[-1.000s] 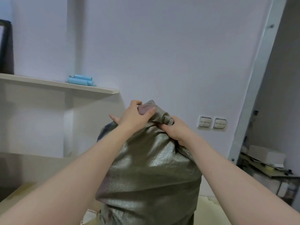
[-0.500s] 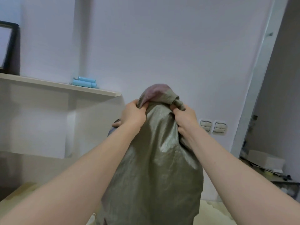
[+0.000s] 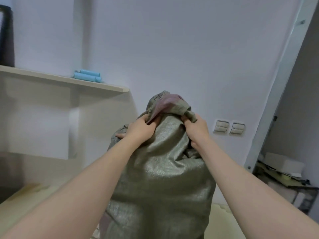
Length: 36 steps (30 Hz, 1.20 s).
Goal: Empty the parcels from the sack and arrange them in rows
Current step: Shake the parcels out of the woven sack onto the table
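Note:
A grey-green woven sack (image 3: pixel 160 178) hangs upright in front of me, bulging, its bunched top end showing a purplish patch. My left hand (image 3: pixel 138 131) grips the cloth on the left side just below that bunched end. My right hand (image 3: pixel 195 130) grips the cloth on the right side at about the same height. Both arms reach forward and up. The sack's lower end runs out of the bottom of the view. No parcels are visible.
A pale wooden shelf (image 3: pixel 65 80) on the left wall carries light blue rolls (image 3: pixel 88 75) and a dark frame (image 3: pixel 6 37). Two wall switches (image 3: pixel 229 127) sit right of the sack. A cluttered rack (image 3: pixel 283 176) stands at the far right beyond a metal door frame.
Both hands shifted from covering the bunched end to gripping the cloth on either side of it. The sack has been lifted higher, so the bunched end now sticks up above the hands.

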Each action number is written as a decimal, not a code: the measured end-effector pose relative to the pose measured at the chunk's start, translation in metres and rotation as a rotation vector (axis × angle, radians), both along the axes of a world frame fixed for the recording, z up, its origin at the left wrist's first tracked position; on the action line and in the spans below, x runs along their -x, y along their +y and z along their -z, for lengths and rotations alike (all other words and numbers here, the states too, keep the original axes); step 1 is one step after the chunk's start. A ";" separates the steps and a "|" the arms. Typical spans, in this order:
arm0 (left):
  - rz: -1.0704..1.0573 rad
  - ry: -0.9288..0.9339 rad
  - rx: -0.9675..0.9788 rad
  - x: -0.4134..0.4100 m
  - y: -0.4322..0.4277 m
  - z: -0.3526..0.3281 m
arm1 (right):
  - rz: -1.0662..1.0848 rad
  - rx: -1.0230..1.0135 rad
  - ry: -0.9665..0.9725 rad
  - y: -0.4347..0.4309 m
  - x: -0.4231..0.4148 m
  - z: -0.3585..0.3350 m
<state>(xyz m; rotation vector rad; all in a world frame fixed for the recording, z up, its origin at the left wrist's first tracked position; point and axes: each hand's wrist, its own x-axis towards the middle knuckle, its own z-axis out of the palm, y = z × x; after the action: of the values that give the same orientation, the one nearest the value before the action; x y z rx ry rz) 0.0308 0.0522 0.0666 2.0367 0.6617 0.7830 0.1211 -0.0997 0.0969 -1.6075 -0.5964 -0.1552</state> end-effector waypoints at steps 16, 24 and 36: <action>0.158 -0.250 0.001 0.020 -0.026 -0.012 | -0.232 0.040 0.309 -0.013 -0.001 0.011; 0.269 -0.284 -0.217 0.019 -0.039 -0.043 | -0.244 -0.283 0.191 -0.012 0.017 -0.030; 0.199 -0.021 -0.490 0.038 -0.038 -0.033 | -0.229 -0.127 0.391 -0.004 0.020 -0.011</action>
<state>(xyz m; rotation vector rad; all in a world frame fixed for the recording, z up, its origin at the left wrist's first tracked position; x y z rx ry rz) -0.0068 0.0142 0.0996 2.4827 0.2589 0.9100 0.1014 -0.1035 0.1083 -1.3857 -0.4507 0.2806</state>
